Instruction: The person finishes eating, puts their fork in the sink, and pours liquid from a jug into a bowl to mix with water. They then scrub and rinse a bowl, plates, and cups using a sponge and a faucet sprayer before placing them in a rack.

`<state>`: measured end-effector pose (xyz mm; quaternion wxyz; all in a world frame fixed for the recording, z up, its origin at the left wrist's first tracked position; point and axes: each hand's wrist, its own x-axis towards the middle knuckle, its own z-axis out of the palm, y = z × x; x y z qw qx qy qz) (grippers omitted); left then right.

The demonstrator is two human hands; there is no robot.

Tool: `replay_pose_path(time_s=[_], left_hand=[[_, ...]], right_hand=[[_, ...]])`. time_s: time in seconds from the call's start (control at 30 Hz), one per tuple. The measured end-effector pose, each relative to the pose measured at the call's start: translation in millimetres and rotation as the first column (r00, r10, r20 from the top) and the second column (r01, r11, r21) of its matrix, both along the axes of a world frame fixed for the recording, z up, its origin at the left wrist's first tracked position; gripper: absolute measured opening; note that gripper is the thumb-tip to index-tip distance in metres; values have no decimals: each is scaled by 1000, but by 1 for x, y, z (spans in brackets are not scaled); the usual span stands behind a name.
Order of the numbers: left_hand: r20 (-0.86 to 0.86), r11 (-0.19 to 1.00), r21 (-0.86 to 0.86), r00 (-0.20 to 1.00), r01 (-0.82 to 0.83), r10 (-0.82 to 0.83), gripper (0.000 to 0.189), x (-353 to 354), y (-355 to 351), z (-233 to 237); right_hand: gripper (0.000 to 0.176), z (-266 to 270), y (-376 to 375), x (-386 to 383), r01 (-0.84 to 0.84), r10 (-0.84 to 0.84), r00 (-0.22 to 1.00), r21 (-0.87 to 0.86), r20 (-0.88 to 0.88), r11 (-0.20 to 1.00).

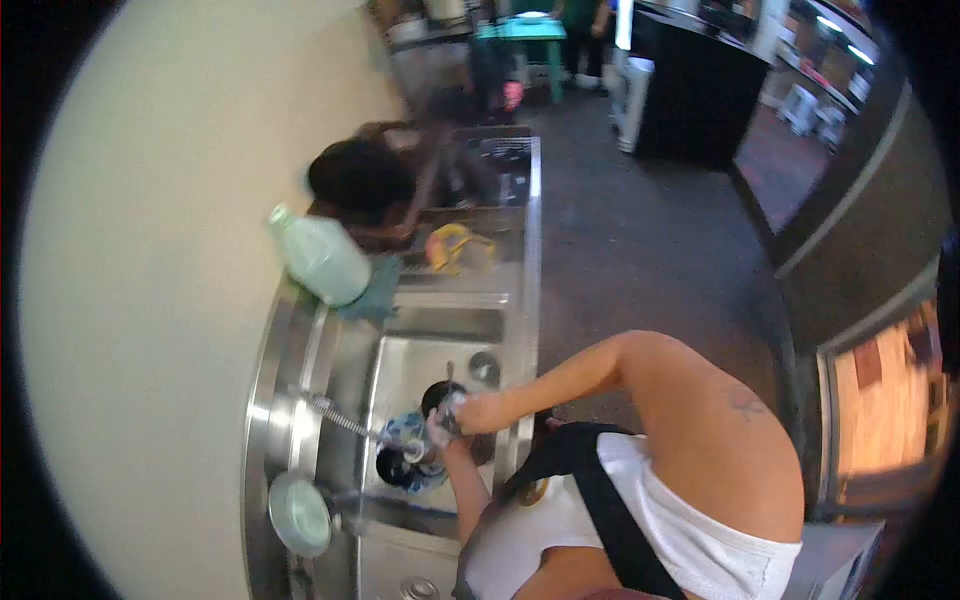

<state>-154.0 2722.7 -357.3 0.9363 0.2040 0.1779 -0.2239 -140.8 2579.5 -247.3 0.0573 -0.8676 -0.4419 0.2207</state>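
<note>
Both of my hands meet low over the steel sink basin [485,325]. My right hand [472,414] is closed, with whitish suds about its fingers. Just beside it, my left hand [438,430] is closed too, against a small dark thing [451,426] between the hands; I cannot tell what it is. A round black bowl [440,394] shows right behind my fingers. Blue-and-white patterned ware [405,428] lies in the basin to the left, with a dark round piece [392,464] by it. A coiled spray hose [342,415] reaches over the basin.
A large pale plastic jug [325,258] leans by the wall on a green cloth [380,290]. Beyond are a yellow item [458,247], a black round pot [360,178] and a brown crate [425,195]. A pale bowl [300,515] sits left. A person [585,35] stands far back.
</note>
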Motion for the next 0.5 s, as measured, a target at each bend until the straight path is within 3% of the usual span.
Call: replay_pose_path(time_s=[0.03, 0.07, 0.1, 0.13, 0.17, 0.2, 0.23, 0.27, 0.3, 0.33, 0.37, 0.4, 0.43, 0.47, 0.5], left_hand=[[-32, 1000, -2, 999, -26, 26, 44, -4, -2, 9], [-22, 998, 4, 998, -65, 65, 44, -2, -5, 4], [-8, 994, 2, 994, -107, 107, 44, 0, -6, 2], [1, 989, -7, 989, -148, 148, 44, 1, -7, -3], [15, 982, -23, 982, -186, 186, 43, 2, -7, -8], [24, 975, -51, 976, -217, 218, 43, 3, -7, -11], [43, 963, -87, 965, -255, 260, 43, 4, -7, -15], [85, 943, -157, 947, -293, 309, 43, 7, -9, -25], [150, 899, -308, 917, -311, 369, 42, 12, -11, -41], [217, 848, -451, 888, -278, 406, 42, 18, -12, -57], [-91, 872, -121, 880, -475, 466, 44, 18, -15, -46], [18, 969, 114, 976, -219, 218, 45, 22, -12, -20], [107, 981, 135, 986, -138, 124, 45, 18, -18, -1], [-8, 1000, -15, 1000, -13, 13, 53, 26, -11, -19], [-110, 975, 188, 984, -118, 140, 42, 26, -19, -3]], right_hand=[[34, -29, 1, -7, 173, -163, 971, 43, -177, 984], [34, -64, 3, -7, 204, -193, 965, 47, -178, 978], [27, -103, 7, -3, 71, -93, 989, 183, 113, 981], [20, -126, 15, -2, -104, -13, 915, 266, 402, 958], [20, -129, 32, -4, -109, -8, 917, 269, 400, 957], [24, -128, 51, 2, 465, -439, 875, 611, -206, 640], [29, -126, 66, 7, 899, -439, 416, 432, -796, 69], [48, -94, 67, 10, 996, -223, 85, 90, -971, -13], [47, -65, 60, 1, 990, 14, -16, -18, -1000, -141], [48, -14, 37, -12, 997, -70, 10, 15, -997, -71], [35, -34, 41, -17, 955, -524, 266, 296, -809, 28], [35, -65, 25, -1, 665, -475, 732, 358, -489, 656], [30, -36, 9, -2, 274, -250, 960, 229, -128, 934], [30, -69, 10, -1, 240, -246, 966, 72, 85, 968], [32, -62, 3, 1, 272, -272, 962, 128, -14, 954]])
